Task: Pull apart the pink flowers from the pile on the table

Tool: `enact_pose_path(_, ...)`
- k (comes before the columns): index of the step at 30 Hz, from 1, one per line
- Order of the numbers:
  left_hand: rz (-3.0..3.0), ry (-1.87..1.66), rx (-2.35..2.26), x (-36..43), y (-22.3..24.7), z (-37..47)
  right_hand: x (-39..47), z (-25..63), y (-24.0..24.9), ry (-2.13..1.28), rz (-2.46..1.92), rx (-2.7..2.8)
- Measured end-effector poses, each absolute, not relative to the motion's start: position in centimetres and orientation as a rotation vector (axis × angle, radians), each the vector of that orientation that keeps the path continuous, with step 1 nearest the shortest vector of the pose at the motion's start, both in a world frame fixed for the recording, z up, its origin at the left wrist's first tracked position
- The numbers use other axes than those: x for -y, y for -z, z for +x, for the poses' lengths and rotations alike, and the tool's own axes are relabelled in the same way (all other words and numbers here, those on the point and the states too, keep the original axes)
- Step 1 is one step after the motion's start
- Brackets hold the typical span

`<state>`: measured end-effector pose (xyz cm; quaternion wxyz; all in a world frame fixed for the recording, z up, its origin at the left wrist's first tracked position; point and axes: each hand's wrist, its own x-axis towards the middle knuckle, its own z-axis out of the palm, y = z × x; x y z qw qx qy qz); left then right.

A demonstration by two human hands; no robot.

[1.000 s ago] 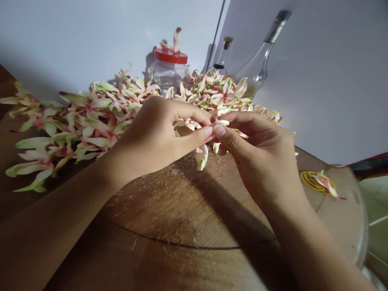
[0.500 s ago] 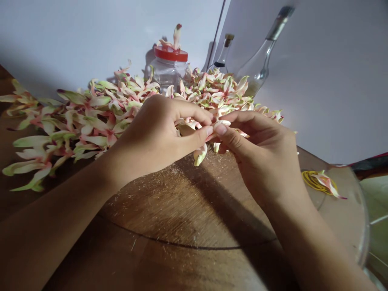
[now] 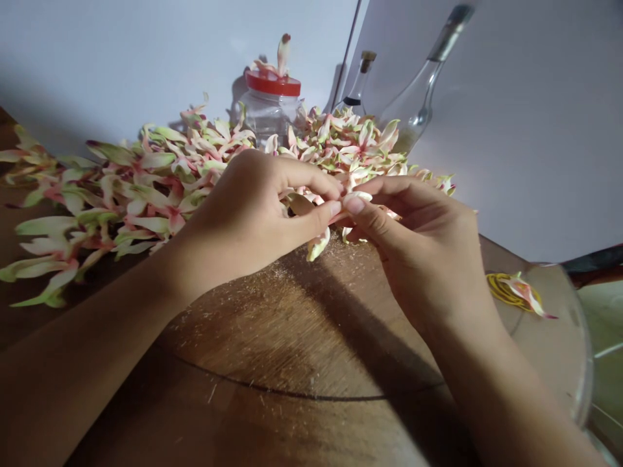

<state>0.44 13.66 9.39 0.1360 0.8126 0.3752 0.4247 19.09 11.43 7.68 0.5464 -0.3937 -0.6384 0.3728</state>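
Observation:
Between the fingertips of both hands is one flower [image 3: 318,244] with pale, pink-tinged petals and greenish tips. Some of its petals hang below the fingers; its middle is mostly covered. My left hand [image 3: 253,217] pinches it from the left with thumb and forefinger. From the other side, my right hand [image 3: 421,240] grips a whitish petal between thumb and forefinger. Both hands are just above the wooden table [image 3: 263,331], in front of a heap of similar flowers [image 3: 141,175].
Behind the heap stands a clear jar with a red lid [image 3: 273,83], a flower on top. Two glass bottles, a small corked one [image 3: 360,84] and a larger tilted-looking one [image 3: 423,97], are by the wall. Yellow rubber bands [image 3: 506,290] and a flower lie at right.
The hands keep nearly the same pinch on the flower. Its hanging petals have shifted slightly left and up. The surroundings have moved only a little in view.

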Motion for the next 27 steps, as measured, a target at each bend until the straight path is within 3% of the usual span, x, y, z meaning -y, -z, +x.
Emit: enact_pose_path(27, 2.277, -1.185, -1.068, -13.97, -9.54, -0.04, -11.34, 19.0, -7.94, -0.948, -0.907, 1.478)
